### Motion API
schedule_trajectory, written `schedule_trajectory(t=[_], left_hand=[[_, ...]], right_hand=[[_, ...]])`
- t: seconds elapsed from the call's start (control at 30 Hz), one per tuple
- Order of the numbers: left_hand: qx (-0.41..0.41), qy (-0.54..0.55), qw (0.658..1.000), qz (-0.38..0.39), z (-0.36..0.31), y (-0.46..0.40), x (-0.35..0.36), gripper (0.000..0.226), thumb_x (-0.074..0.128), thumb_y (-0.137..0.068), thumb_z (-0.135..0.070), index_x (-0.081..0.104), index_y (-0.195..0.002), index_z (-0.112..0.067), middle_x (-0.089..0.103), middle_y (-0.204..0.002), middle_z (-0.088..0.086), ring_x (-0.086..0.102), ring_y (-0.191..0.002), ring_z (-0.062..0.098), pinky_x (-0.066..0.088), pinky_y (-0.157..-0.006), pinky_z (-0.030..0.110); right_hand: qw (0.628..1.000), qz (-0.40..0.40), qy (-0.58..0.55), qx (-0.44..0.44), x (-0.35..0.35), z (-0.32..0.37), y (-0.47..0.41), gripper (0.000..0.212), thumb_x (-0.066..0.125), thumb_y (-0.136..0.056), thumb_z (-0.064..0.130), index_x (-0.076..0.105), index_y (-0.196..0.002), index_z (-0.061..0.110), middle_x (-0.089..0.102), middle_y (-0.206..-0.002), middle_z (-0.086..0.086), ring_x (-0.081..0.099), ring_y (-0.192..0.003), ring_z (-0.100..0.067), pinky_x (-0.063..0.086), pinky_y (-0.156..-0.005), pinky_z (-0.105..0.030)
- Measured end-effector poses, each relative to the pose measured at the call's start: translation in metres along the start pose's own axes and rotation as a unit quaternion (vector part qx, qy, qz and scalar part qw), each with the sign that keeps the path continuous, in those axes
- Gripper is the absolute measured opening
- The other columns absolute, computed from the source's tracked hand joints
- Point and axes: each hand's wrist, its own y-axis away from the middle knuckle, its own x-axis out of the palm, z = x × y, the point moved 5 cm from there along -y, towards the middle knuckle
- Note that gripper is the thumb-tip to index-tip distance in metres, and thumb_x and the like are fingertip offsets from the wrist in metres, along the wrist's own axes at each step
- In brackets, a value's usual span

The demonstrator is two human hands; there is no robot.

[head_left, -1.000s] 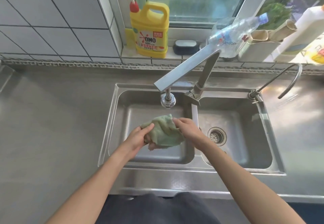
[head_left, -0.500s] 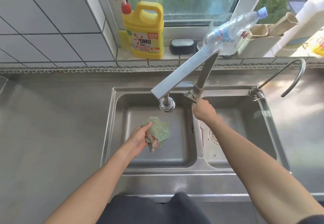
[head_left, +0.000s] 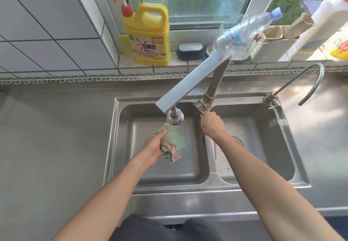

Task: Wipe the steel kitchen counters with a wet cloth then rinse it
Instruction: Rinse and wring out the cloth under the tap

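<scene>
A crumpled green and pink cloth (head_left: 174, 140) hangs over the left basin of the steel double sink (head_left: 113, 137), right under the tap's round nozzle (head_left: 175, 117). My left hand (head_left: 154, 146) grips the cloth from its left side. My right hand (head_left: 211, 123) reaches over the divider and holds the tap's lever handle (head_left: 200, 106) at the base of the square steel tap (head_left: 192, 84). No water stream is plainly visible. The steel counter (head_left: 56, 137) spreads to the left and right of the sink.
On the window sill stand a yellow detergent jug (head_left: 148, 35), a dark soap dish (head_left: 190, 51), a tilted clear plastic bottle (head_left: 243, 35), a white holder (head_left: 273, 48) and a white bottle (head_left: 323, 22). A thin curved second tap (head_left: 308, 82) rises at the sink's right rear.
My right hand let go of the cloth and moved up to the tap's lever handle. The left hand keeps the cloth alone, now closer under the nozzle.
</scene>
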Motion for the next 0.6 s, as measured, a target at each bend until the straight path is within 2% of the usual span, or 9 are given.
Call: schedule_trajectory(t=[0.13,0.27,0.33,0.4,0.43,0.5,0.57,0.6], left_hand=[[-0.002,-0.005,1.0,-0.003,0.0,-0.005,0.003,0.028,0.06,-0.106,-0.028,0.061,-0.13,-0.014,0.08,-0.1,0.01,0.077,-0.076,0.022,0.06,-0.076,0.037],[0.003,-0.005,1.0,0.006,-0.003,-0.007,0.007,0.031,0.059,-0.106,-0.027,0.061,-0.134,-0.012,0.079,-0.106,0.013,0.077,-0.08,0.023,0.059,-0.079,0.038],[0.006,-0.007,1.0,0.018,-0.006,-0.007,0.012,0.032,0.057,-0.107,-0.028,0.062,-0.134,-0.012,0.077,-0.116,0.016,0.075,-0.088,0.026,0.057,-0.083,0.039],[0.006,-0.016,0.999,0.029,-0.008,-0.005,0.019,0.028,0.055,-0.107,-0.03,0.065,-0.129,-0.017,0.078,-0.111,0.013,0.073,-0.086,0.024,0.054,-0.077,0.036],[0.004,-0.021,0.999,0.034,-0.009,-0.004,0.022,0.026,0.053,-0.108,-0.03,0.065,-0.127,-0.018,0.078,-0.109,0.011,0.072,-0.085,0.023,0.052,-0.075,0.034],[-0.001,-0.031,0.998,0.047,-0.009,-0.005,0.025,0.033,0.049,-0.108,-0.031,0.065,-0.131,-0.013,0.077,-0.119,0.016,0.071,-0.097,0.028,0.052,-0.082,0.036],[-0.007,-0.038,0.996,0.084,-0.01,-0.004,0.028,0.047,0.048,-0.107,-0.038,0.065,-0.137,-0.007,0.071,-0.133,0.019,0.069,-0.117,0.034,0.052,-0.1,0.041],[-0.009,-0.033,0.994,0.105,-0.01,-0.003,0.029,0.052,0.048,-0.106,-0.044,0.066,-0.137,-0.006,0.071,-0.135,0.018,0.068,-0.123,0.033,0.052,-0.107,0.042]], right_hand=[[1.0,0.016,-0.013,0.011,0.0,0.0,0.001,0.032,0.039,-0.107,0.024,0.062,-0.108,0.001,0.067,-0.114,-0.026,0.064,-0.103,-0.049,0.041,-0.074,-0.04],[0.99,0.024,-0.117,0.07,0.002,-0.004,0.01,0.032,0.047,-0.105,0.03,0.054,-0.115,0.0,0.066,-0.115,-0.026,0.066,-0.102,-0.049,0.053,-0.084,-0.046],[0.96,0.057,-0.238,0.136,0.017,-0.009,0.02,0.042,0.056,-0.101,0.034,0.055,-0.114,-0.006,0.071,-0.105,-0.024,0.073,-0.089,-0.044,0.06,-0.081,-0.052],[0.921,0.113,-0.328,0.179,0.037,-0.008,0.032,0.044,0.059,-0.098,0.039,0.063,-0.096,-0.004,0.073,-0.088,-0.02,0.073,-0.068,-0.034,0.062,-0.061,-0.042],[0.906,0.135,-0.355,0.185,0.045,-0.006,0.036,0.043,0.058,-0.098,0.043,0.063,-0.088,0.002,0.07,-0.084,-0.016,0.068,-0.064,-0.029,0.056,-0.053,-0.034],[0.882,0.16,-0.397,0.198,0.056,-0.003,0.038,0.046,0.052,-0.1,0.054,0.063,-0.091,0.01,0.065,-0.087,-0.01,0.06,-0.068,-0.021,0.048,-0.054,-0.029],[0.845,0.183,-0.45,0.224,0.066,-0.001,0.038,0.056,0.045,-0.1,0.064,0.068,-0.11,0.014,0.07,-0.102,-0.007,0.063,-0.079,-0.019,0.05,-0.062,-0.029],[0.813,0.201,-0.491,0.24,0.071,0.0,0.038,0.061,0.043,-0.099,0.068,0.068,-0.117,0.016,0.072,-0.11,-0.006,0.067,-0.088,-0.021,0.052,-0.065,-0.029]])
